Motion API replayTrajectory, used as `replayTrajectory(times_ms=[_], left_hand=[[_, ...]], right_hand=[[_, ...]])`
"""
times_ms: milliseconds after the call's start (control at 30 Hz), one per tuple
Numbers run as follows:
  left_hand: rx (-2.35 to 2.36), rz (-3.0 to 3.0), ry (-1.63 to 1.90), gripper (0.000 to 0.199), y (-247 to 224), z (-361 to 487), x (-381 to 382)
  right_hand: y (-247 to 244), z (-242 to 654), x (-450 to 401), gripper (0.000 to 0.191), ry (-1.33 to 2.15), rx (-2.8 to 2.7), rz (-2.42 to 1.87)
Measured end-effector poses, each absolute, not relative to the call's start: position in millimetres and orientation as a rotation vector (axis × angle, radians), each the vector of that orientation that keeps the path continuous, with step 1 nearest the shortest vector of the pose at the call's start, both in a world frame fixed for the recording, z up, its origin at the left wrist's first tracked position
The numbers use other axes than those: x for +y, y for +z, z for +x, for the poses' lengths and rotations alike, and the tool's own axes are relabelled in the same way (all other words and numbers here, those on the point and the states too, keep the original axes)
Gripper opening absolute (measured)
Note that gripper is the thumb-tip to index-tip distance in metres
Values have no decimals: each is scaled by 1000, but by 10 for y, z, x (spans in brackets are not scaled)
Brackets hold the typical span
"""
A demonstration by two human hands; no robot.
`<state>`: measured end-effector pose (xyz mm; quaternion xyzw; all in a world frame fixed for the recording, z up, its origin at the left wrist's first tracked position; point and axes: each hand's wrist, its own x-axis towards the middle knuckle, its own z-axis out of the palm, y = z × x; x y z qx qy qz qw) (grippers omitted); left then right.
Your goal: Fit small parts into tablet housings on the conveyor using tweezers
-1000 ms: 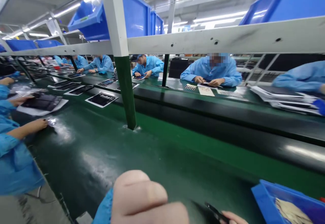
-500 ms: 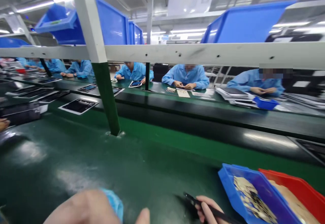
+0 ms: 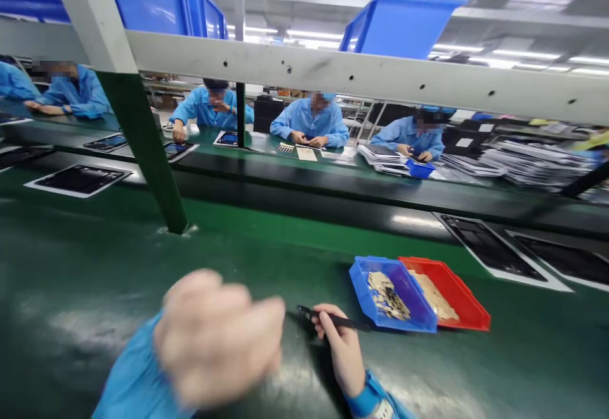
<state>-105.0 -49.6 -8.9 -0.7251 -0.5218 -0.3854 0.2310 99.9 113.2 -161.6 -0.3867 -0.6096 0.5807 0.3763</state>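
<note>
My left hand is raised over the green bench, blurred by motion, its fingers curled together; whether something small is inside is hidden. To its right, my right hand grips a slim black pen-like tool, whose tip points left toward my left hand. Just beyond my right hand stands a blue tray holding pale and black small pieces. A red tray with beige pieces touches its right side.
A green and white post rises from the bench at left. Dark panels on white sheets lie on the conveyor, at left and right. People in blue sit across it. A white rail crosses above, with blue bins.
The view has turned right and down. My left hand has come up into fuller view, and more of my right hand and wrist shows. Both trays now appear whole.
</note>
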Motion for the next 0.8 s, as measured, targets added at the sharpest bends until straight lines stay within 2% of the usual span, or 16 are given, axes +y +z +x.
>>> replayTrajectory(times_ms=[100, 200, 433, 600, 700, 800], left_hand=[[-1373, -2006, -1095, 21, -124, -1085, 23], [-1461, -2043, -949, 25, -285, -1133, 275], [-1550, -2089, -722, 32, -531, -1096, 46], [-1495, -2167, -743, 27, -664, -967, -63], [-1443, -2287, -790, 26, -950, -680, -123], [-1450, -2526, -677, 28, -1360, -275, -179]], right_hand=[[-1581, 995, 1125, 34, 1481, -1566, -949], [-1563, 988, 1109, 35, 1489, -1570, -919], [-1578, 959, 1089, 36, 1520, -1553, -871], [-1568, 921, 1109, 36, 1540, -1482, -871], [-1535, 850, 1116, 38, 1566, -1401, -884], [-1478, 693, 1105, 37, 1599, -1335, -889]])
